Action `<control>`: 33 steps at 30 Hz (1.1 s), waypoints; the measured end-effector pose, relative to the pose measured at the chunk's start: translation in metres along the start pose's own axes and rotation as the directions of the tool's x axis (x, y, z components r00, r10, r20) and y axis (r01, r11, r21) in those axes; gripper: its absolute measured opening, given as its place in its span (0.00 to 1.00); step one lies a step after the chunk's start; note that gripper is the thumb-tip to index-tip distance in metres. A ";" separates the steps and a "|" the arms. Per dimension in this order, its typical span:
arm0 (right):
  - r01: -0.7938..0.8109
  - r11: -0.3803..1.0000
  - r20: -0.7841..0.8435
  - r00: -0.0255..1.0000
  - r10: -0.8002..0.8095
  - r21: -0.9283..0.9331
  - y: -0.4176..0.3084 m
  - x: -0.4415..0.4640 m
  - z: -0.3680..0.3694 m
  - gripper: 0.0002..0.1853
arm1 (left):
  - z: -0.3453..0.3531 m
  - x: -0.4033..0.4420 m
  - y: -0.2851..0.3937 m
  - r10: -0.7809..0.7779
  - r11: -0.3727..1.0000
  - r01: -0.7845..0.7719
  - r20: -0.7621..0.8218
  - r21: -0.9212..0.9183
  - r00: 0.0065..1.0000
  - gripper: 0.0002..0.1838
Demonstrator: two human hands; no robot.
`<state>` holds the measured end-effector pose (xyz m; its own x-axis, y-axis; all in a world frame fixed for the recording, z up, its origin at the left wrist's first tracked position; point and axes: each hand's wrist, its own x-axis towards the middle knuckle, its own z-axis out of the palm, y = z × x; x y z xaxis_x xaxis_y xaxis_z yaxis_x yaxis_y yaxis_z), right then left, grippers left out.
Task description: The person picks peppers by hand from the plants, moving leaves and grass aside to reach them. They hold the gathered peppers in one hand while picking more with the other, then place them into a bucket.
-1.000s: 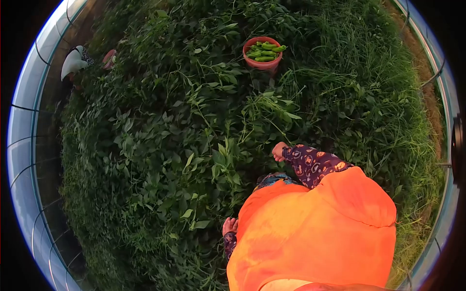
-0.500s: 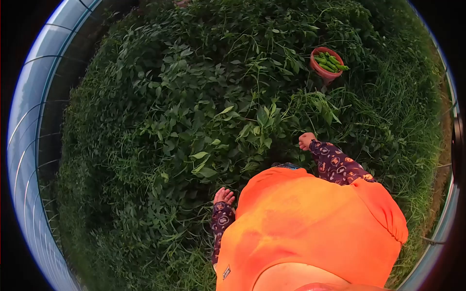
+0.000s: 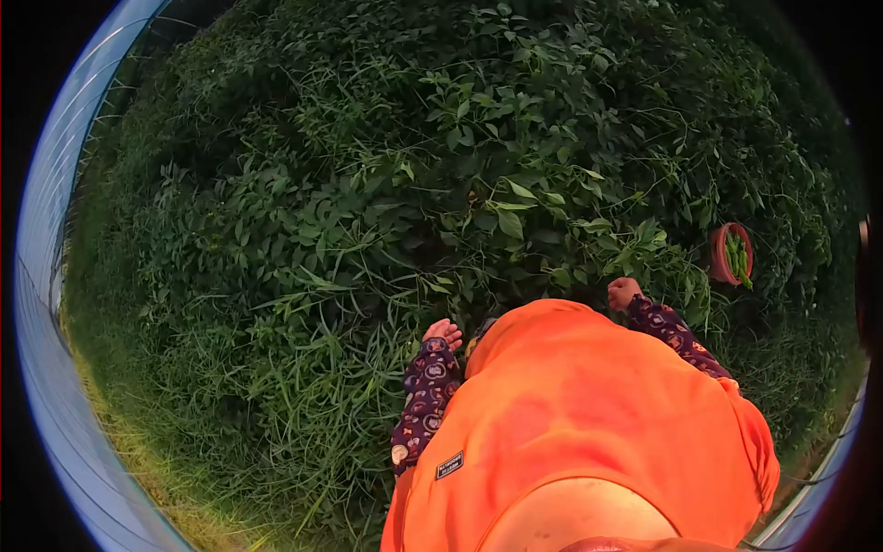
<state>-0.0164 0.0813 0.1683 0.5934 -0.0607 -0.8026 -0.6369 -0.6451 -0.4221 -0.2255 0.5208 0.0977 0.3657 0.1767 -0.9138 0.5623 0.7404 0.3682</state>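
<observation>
My left hand (image 3: pixel 443 333) is low beside the orange top I wear, just above the leaves. Its fingers are loosely bent and apart, with nothing visible in them. On the other side, my right hand (image 3: pixel 624 293) is closed in a fist close to the leafy plants (image 3: pixel 515 216); what it holds, if anything, is hidden. Farther right, a reddish bucket (image 3: pixel 718 256) leans among the foliage, apart from both hands. Long green peppers (image 3: pixel 737 258) lie inside it, some reaching over its rim.
Dense plants fill the ground ahead, mixed with long grass (image 3: pixel 313 368) at left. A pale plastic wall with ribs (image 3: pixel 44 304) curves along the left edge. More of the structure (image 3: pixel 809 488) shows at lower right.
The view has turned left, so the bucket now appears farther right and lower. My left hand has come up and inward, its fingers more bent. My right hand stays closed.
</observation>
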 end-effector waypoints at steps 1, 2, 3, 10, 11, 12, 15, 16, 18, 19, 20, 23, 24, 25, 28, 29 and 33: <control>0.000 1.000 0.022 1.000 0.000 0.006 -0.010 0.003 0.003 0.09 | -0.012 0.005 -0.007 -0.002 1.000 0.002 -0.012 -0.020 1.000 0.19; 0.010 1.000 0.037 0.999 -0.009 -0.027 -0.022 0.004 0.007 0.09 | -0.023 0.008 -0.012 -0.004 0.998 0.002 -0.026 -0.055 1.000 0.19; 0.033 0.997 0.032 0.999 -0.031 -0.065 -0.034 0.005 0.011 0.08 | -0.032 0.011 -0.017 -0.019 0.996 0.016 -0.029 -0.087 0.999 0.19; 0.150 0.967 0.183 0.977 -0.113 -0.205 -0.095 0.017 0.051 0.08 | -0.080 0.001 -0.061 -0.028 0.941 -0.008 -0.100 -0.339 0.995 0.20; 0.181 0.954 0.218 0.967 -0.129 -0.239 -0.102 0.016 0.058 0.09 | -0.081 -0.001 -0.069 -0.044 0.930 -0.010 -0.138 -0.367 0.989 0.20; 0.236 0.944 0.255 0.951 -0.176 -0.229 -0.102 0.026 0.059 0.10 | -0.084 -0.004 -0.079 -0.064 0.914 -0.016 -0.181 -0.406 0.981 0.20; 0.418 0.839 0.365 0.885 -0.290 -0.347 -0.127 0.023 0.062 0.12 | -0.084 -0.012 -0.119 -0.069 0.852 -0.073 -0.249 -0.519 0.966 0.18; 0.528 0.733 0.426 0.834 -0.351 -0.430 -0.130 0.032 0.060 0.12 | -0.075 -0.021 -0.124 -0.100 0.833 -0.080 -0.291 -0.548 0.952 0.14; 0.657 0.501 0.520 0.753 -0.404 -0.563 -0.133 0.073 0.043 0.12 | -0.083 -0.008 -0.176 0.053 0.700 -0.100 -0.088 -0.707 0.995 0.05; 0.675 0.390 0.539 0.736 -0.409 -0.626 -0.133 0.102 0.036 0.11 | -0.086 0.009 -0.208 0.285 0.520 -0.040 0.129 -0.853 0.950 0.03; 0.641 0.409 0.528 0.767 -0.364 -0.650 -0.119 0.156 0.019 0.12 | -0.081 0.017 -0.239 0.550 0.353 0.062 0.261 -0.933 0.793 0.03; 0.646 0.320 0.556 0.761 -0.333 -0.693 -0.132 0.214 0.008 0.12 | -0.039 -0.028 -0.269 0.595 0.228 0.108 0.226 -0.968 0.771 0.13; 0.655 0.248 0.565 0.748 -0.348 -0.714 -0.143 0.219 0.005 0.12 | -0.025 -0.029 -0.287 0.641 0.231 0.058 0.197 -0.971 0.741 0.13; 0.656 0.176 0.572 0.737 -0.362 -0.734 -0.154 0.223 -0.001 0.13 | -0.008 -0.028 -0.303 0.751 0.170 0.134 0.216 -0.976 0.624 0.12; 0.648 0.003 0.598 0.706 -0.379 -0.762 -0.191 0.211 -0.003 0.14 | 0.038 -0.009 -0.368 0.845 0.045 0.239 0.164 -0.970 0.509 0.09; 0.653 -0.355 0.743 0.590 -0.316 -0.669 -0.205 0.197 0.005 0.14 | 0.053 -0.012 -0.383 0.842 0.017 0.232 0.139 -0.973 0.521 0.09; 0.757 -0.526 0.918 0.372 -0.140 -0.387 -0.226 0.184 0.006 0.12 | 0.119 -0.023 -0.430 0.762 -0.047 0.147 0.060 -0.988 0.645 0.10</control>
<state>0.2336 0.2209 0.1133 -0.1422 0.7665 -0.6263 0.9749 -0.0012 -0.2228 -0.3876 0.1209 -0.0195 0.7084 0.6393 -0.2990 -0.7056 0.6316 -0.3213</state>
